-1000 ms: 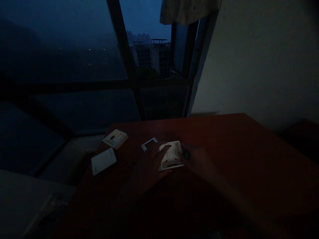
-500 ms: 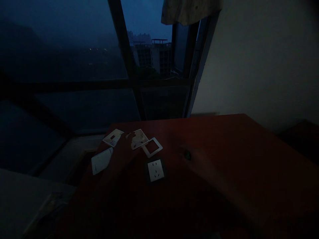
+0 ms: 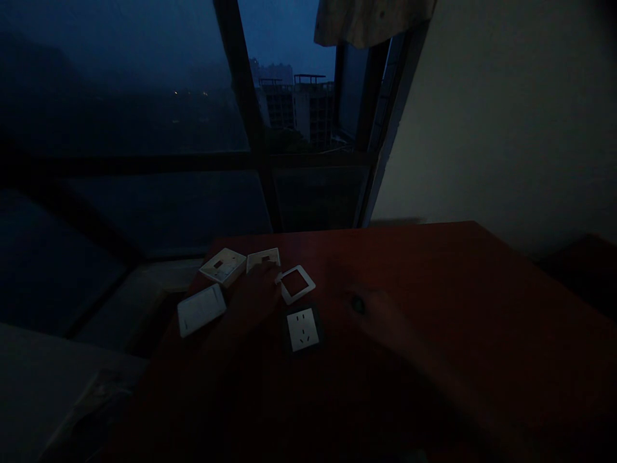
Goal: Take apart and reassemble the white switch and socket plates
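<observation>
My left hand (image 3: 258, 289) reaches over the table, dim in the poor light. Its fingers are apart and bent, beside the left corner of a white square frame (image 3: 309, 285). Just beyond them lies a white socket back box (image 3: 263, 254), partly hidden by the hand. A second white back box (image 3: 224, 265) with a small rectangular opening lies to the left. Nearer me, a white five-hole wall socket (image 3: 303, 330) on a dark surround lies face up. To its right my right hand (image 3: 380, 315) is closed around a small dark green rounded thing (image 3: 357, 303).
A white rectangular plate (image 3: 201, 311) lies at the left edge of the reddish table (image 3: 409, 257). Behind the table stands a large window (image 3: 260, 154) with dark frame bars. A pale wall (image 3: 491, 128) rises at the right.
The back box by my left hand has gone from tilted to lying farther back. My left hand has let go of it and shifted right toward the frame. My right hand has barely moved.
</observation>
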`<state>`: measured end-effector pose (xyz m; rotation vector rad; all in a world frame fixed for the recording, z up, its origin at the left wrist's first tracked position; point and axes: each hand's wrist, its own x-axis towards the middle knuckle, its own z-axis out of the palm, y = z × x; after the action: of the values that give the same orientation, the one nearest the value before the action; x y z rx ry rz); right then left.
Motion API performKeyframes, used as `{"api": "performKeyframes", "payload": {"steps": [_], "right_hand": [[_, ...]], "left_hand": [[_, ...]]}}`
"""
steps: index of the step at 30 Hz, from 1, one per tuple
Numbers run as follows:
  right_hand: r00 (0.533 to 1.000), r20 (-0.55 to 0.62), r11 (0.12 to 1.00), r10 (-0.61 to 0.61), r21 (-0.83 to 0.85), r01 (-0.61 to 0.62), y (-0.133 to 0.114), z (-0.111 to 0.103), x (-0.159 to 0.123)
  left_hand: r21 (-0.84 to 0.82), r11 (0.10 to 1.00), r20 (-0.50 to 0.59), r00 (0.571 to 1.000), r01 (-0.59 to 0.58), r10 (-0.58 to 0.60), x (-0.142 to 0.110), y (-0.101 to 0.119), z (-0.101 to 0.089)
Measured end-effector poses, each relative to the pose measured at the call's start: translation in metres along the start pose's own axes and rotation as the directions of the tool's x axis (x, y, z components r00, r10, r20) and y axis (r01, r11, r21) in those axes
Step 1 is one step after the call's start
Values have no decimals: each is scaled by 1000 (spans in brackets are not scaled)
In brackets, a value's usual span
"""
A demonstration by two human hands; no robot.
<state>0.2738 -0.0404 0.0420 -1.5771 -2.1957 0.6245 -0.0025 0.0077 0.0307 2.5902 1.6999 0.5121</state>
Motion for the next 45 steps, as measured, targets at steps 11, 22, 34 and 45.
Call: {"api": "performKeyframes", "payload": {"steps": [11, 22, 34, 45], "right_hand": [[1000, 30, 1000, 5, 6, -5, 1, 5, -4], [999, 2, 998, 46, 52, -46, -2, 2, -1], [995, 98, 968, 24, 245, -48, -15, 7, 5], [981, 193, 987, -8, 157, -23, -13, 34, 13]], "left_hand": [[-178, 982, 278, 954, -68, 117, 16, 16, 17], [-349, 936, 169, 979, -45, 110, 13, 47, 8], [-246, 957, 186, 961, -157, 205, -51, 79, -6], [-237, 965, -74, 989, 108, -129, -82, 58, 12]]}}
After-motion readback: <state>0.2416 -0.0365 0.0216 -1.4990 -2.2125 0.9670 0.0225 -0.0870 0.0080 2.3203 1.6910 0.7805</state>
